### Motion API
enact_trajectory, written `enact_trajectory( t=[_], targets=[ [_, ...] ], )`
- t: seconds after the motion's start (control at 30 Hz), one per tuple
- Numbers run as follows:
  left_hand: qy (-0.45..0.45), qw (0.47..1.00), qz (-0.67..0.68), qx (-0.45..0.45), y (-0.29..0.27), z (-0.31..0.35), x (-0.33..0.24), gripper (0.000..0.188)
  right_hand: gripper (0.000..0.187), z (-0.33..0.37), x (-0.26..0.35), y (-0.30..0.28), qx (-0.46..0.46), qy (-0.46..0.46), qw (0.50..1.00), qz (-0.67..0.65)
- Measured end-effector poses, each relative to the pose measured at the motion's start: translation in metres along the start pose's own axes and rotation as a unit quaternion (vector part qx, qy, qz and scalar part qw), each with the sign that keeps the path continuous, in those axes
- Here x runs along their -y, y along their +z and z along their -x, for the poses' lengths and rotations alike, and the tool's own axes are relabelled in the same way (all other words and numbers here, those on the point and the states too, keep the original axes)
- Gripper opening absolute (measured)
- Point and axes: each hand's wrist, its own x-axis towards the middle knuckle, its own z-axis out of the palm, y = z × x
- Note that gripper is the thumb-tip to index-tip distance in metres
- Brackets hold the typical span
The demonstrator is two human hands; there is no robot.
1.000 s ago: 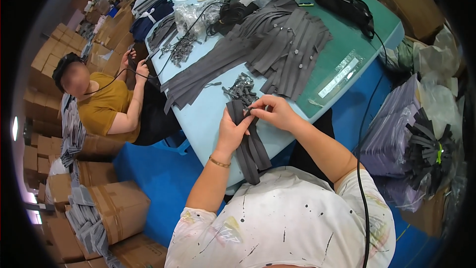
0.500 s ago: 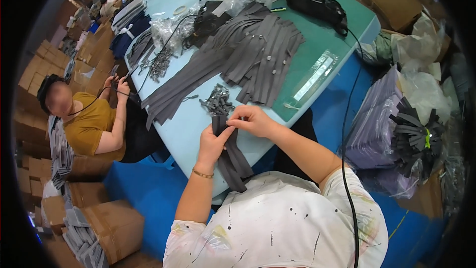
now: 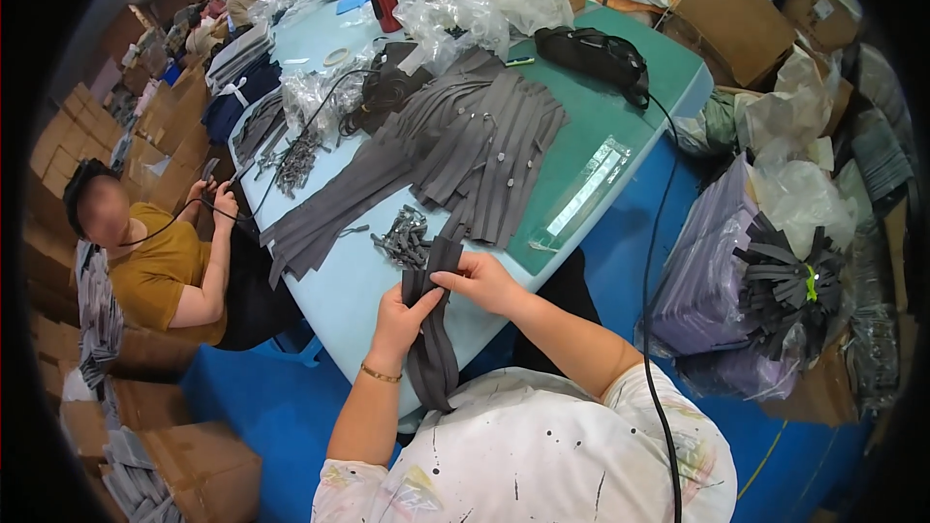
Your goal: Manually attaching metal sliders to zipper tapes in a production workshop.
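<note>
**Left hand (image 3: 397,322) and right hand (image 3: 481,284) both pinched a grey strip (image 3: 433,360) at the desk's (image 3: 354,300) near edge**

The strip was held up between the hands, over the near edge of the desk. The left hand pinched it between thumb and curled fingers; the right hand pinched it higher up with thumb and forefinger, its other fingers bent. Whether a small part sat between the right fingertips could not be told. The strip's upper end stood above the hands, and its lower length hung down to the white shirt (image 3: 542,455).

Just beyond the hands lay a pile of small grey parts (image 3: 402,238). Behind that, a broad heap of strips (image 3: 484,150) fanned across the desk, partly over a green mat (image 3: 673,53). A second pile of parts (image 3: 300,169) lay to the left, near crumpled plastic bags (image 3: 320,102). A black pouch (image 3: 593,56) and a pen (image 3: 520,61) lay at the far side, with a red flask (image 3: 384,0) farther off.

At the desk's left sat a co-worker (image 3: 160,271) in a mustard top, both hands raised near a dark cable. On the right, a tied black bundle (image 3: 792,283) rested against purple stacks (image 3: 702,261) wrapped in plastic.
</note>
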Motion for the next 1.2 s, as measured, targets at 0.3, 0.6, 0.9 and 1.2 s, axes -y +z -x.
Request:
enact_trajectory(
  t=[0.3, 0.6, 0.9, 1.2],
  targets=[
    [0.007, 0.998, -0.057, -0.001, 0.003, -0.005, -0.002, 0.024, 0.039, -0.064, 0.032, -0.063, -0.226, -0.038, 0.946, 0.227],
    [-0.016, 0.987, 0.156, 0.043, -0.017, -0.016, 0.010, 0.023, 0.027, -0.089, 0.085, -0.064, -0.190, -0.199, 0.885, 0.375],
    [0.002, 0.997, 0.064, 0.048, -0.006, -0.007, 0.004, 0.025, 0.016, -0.012, 0.019, 0.011, -0.022, -0.068, 0.981, 0.178],
    [0.405, 0.759, -0.488, -0.151, -0.004, -0.002, -0.003, 0.011, 0.030, 0.009, 0.017, 0.026, -0.067, -0.050, 0.989, 0.124]
  ],
)
